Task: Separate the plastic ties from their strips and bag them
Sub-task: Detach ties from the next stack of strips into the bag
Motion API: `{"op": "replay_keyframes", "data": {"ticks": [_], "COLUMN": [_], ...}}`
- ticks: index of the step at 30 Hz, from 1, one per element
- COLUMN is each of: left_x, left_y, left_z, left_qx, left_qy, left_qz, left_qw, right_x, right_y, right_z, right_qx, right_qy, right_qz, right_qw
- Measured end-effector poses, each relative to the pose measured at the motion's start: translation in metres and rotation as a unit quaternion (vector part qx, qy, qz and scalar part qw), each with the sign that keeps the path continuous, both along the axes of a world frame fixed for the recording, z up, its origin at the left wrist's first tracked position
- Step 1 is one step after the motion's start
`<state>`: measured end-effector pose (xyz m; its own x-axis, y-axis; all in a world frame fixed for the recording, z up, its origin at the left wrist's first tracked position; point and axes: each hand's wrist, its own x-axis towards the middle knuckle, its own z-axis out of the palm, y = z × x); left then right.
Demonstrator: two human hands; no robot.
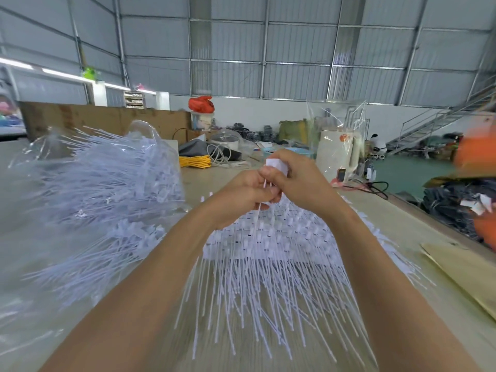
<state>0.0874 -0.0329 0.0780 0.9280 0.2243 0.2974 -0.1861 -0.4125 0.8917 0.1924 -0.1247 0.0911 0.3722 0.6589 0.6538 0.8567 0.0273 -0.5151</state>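
Head camera view, left to right: a clear plastic bag (88,178) stuffed with loose white ties fills the left of the frame. At centre, above the tabletop (418,237), the left hand (241,202) pinches one thin tie (258,218), while the right hand (298,178) grips a white tie head (276,165). Tie strips (268,253) fan out beneath both hands.
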Motion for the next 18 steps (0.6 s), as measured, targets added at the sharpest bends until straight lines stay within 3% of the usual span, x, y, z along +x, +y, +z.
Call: {"op": "replay_keyframes", "data": {"ticks": [5,8,13,18], "left_x": [-0.008,-0.014,-0.024,-0.039], "left_y": [0.004,0.008,0.019,0.059], "left_z": [0.006,0.013,0.021,0.021], "left_qx": [0.015,0.062,0.067,0.139], "left_qy": [0.038,0.048,0.021,0.083], "left_qz": [0.029,0.065,0.075,0.171], "left_qw": [0.999,0.995,0.995,0.972], "right_x": [-0.002,-0.006,-0.007,0.001], "right_y": [0.002,0.003,0.006,0.010], "right_z": [-0.001,-0.001,-0.001,-0.013], "right_qx": [-0.013,0.000,0.015,-0.063], "right_qy": [-0.054,-0.016,0.005,0.023], "right_qz": [-0.068,-0.054,-0.066,-0.028], "right_qw": [0.996,0.998,0.998,0.997]}}
